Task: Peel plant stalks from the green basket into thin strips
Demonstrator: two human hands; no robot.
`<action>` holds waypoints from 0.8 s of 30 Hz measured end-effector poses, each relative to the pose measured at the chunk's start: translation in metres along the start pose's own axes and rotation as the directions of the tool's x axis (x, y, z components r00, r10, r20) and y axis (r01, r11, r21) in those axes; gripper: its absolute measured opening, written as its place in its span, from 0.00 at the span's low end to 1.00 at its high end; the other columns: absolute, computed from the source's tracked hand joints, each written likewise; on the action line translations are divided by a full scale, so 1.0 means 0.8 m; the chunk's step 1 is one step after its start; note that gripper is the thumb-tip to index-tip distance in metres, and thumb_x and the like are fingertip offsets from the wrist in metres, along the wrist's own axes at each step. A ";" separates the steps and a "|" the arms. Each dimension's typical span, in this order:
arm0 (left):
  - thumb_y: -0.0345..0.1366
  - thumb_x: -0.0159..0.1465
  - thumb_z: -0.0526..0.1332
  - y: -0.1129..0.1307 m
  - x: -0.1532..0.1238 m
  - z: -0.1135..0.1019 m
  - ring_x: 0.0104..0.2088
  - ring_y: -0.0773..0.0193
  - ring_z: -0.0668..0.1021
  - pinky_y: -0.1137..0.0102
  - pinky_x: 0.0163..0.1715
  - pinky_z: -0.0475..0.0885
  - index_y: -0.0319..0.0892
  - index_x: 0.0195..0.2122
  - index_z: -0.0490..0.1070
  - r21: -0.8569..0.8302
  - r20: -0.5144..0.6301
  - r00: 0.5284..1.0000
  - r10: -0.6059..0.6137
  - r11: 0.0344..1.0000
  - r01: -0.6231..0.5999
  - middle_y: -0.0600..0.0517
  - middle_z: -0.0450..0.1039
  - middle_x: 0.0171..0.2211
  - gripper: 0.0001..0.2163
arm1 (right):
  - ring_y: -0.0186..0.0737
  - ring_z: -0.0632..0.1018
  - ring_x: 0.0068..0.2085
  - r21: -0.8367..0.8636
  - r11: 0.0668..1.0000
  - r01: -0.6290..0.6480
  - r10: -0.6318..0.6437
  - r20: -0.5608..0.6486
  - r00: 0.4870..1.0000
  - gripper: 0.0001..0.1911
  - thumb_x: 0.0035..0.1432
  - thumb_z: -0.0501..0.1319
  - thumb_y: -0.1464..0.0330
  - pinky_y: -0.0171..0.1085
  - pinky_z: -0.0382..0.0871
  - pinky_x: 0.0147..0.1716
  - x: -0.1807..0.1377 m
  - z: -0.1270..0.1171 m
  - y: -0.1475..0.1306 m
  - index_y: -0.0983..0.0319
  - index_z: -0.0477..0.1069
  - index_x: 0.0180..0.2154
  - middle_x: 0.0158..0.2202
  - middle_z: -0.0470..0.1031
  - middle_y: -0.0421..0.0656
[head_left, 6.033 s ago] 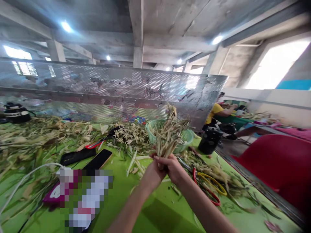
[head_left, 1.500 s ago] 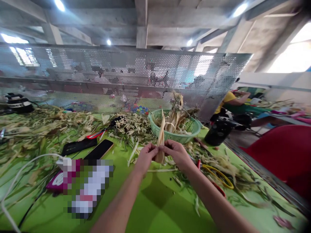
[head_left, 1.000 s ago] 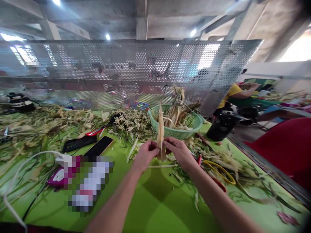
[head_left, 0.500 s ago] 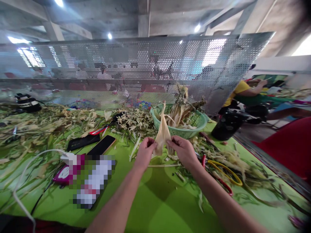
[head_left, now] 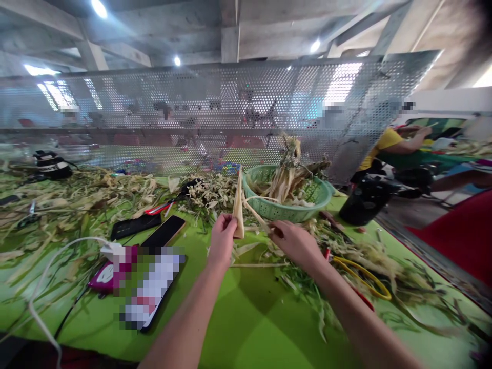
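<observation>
My left hand (head_left: 222, 240) pinches the lower end of a pale dry leaf (head_left: 238, 211) that stands upright above the green table (head_left: 246, 318). A thin strip (head_left: 255, 215) torn from that leaf runs down to my right hand (head_left: 295, 242), which is closed on its end. The two hands are a hand's width apart. Just beyond them stands a green plastic basket (head_left: 286, 209) filled with more dry leaves.
Phones (head_left: 163, 233) and a white cable (head_left: 57, 256) lie at the left. Scissors with a yellow handle (head_left: 365, 277) rest at the right among leaf scraps. A perforated metal screen (head_left: 215, 118) closes the table's far side. A person in yellow (head_left: 388, 148) sits beyond, right.
Six seconds ago both hands gripped a whole bundle. Since then they hold one leaf, and in the last half second my right hand has pulled a strip off it to the right.
</observation>
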State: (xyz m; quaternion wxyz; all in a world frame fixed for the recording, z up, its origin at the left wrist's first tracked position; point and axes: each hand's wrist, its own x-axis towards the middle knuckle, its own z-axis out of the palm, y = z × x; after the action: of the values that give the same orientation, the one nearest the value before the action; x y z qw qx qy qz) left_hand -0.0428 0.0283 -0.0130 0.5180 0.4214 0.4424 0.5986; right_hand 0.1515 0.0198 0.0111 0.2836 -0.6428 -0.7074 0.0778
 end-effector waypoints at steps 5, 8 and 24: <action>0.42 0.60 0.62 0.005 -0.022 0.015 0.34 0.64 0.74 0.69 0.35 0.70 0.41 0.37 0.69 0.119 0.205 0.979 0.010 0.992 -0.035 0.49 0.73 0.35 0.10 | 0.42 0.73 0.33 0.509 0.860 0.040 -0.061 0.023 0.998 0.17 0.55 0.61 0.54 0.36 0.64 0.31 -0.008 0.007 -0.021 0.60 0.71 0.37 0.32 0.74 0.43; 0.42 0.59 0.62 0.004 -0.031 0.022 0.34 0.64 0.74 0.69 0.35 0.70 0.41 0.37 0.68 0.121 0.293 0.956 -0.008 0.992 -0.028 0.49 0.72 0.35 0.10 | 0.38 0.70 0.28 0.625 0.780 -0.034 0.009 0.043 0.999 0.18 0.49 0.66 0.54 0.35 0.62 0.26 -0.011 0.012 -0.025 0.60 0.68 0.32 0.26 0.70 0.39; 0.48 0.58 0.63 0.002 -0.028 0.021 0.32 0.65 0.71 0.71 0.32 0.66 0.41 0.35 0.65 0.211 0.337 0.940 0.050 0.969 -0.127 0.52 0.69 0.31 0.15 | 0.36 0.69 0.25 0.683 0.730 -0.035 0.072 -0.026 0.997 0.12 0.49 0.65 0.60 0.35 0.62 0.25 -0.015 0.016 -0.031 0.60 0.68 0.25 0.22 0.69 0.38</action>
State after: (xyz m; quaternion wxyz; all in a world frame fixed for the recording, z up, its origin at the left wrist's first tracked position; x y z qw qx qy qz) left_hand -0.0245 0.0074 -0.0086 0.5047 0.5921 0.3965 0.4873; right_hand 0.1238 0.0075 0.0082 0.5147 -0.5160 -0.6033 0.3237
